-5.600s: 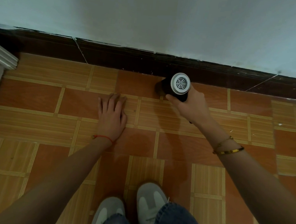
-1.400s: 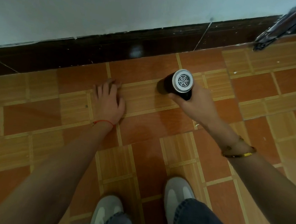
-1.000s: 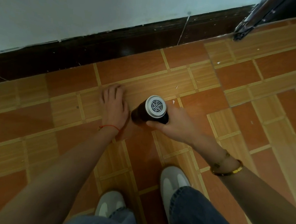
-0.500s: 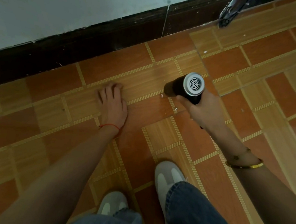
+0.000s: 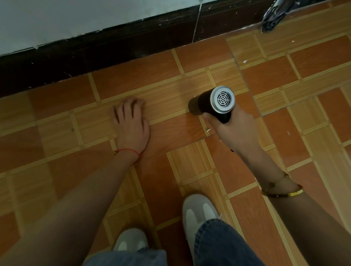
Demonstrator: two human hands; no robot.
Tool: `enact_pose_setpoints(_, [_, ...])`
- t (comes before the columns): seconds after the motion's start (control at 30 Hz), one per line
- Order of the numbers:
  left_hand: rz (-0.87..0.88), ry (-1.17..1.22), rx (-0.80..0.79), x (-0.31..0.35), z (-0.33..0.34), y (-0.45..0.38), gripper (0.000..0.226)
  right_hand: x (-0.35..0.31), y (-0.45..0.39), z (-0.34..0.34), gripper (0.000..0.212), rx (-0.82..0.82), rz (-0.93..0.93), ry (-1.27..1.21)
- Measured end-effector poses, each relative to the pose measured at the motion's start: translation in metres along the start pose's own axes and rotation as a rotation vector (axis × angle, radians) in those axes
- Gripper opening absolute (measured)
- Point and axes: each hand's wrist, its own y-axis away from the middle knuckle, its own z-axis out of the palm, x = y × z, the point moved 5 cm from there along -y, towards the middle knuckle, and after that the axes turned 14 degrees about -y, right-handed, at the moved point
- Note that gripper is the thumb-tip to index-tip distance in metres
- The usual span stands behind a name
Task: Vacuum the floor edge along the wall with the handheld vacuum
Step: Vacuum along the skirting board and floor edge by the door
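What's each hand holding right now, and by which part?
The right hand grips the black cylindrical handheld vacuum by its underside handle, near the silver grille end. The left hand holds nothing; it rests flat on the orange tiled floor.

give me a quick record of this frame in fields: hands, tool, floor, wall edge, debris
left hand: left hand flat on the floor, fingers straight
right hand: right hand grips the handheld vacuum
tool: dark body, grey grilled end facing the camera, nozzle end low and aimed toward the baseboard, short of it
wall edge: dark baseboard under a pale wall
debris: small white specks on the tiles
feet: pale shoes below
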Motion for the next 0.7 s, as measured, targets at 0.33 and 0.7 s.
enact_pose_setpoints(0.33, [-0.002, 0.02, 0.017, 0.0, -0.002, -0.001, 0.045, -0.013, -0.026, -0.001, 0.061, -0.118, 0.038, -0.051])
enact_pose_setpoints(0.7, [-0.007, 0.002, 0.008, -0.001, -0.001, -0.001, 0.044, -0.001, -0.014, -0.024, 0.064, -0.193, 0.047, 0.051])
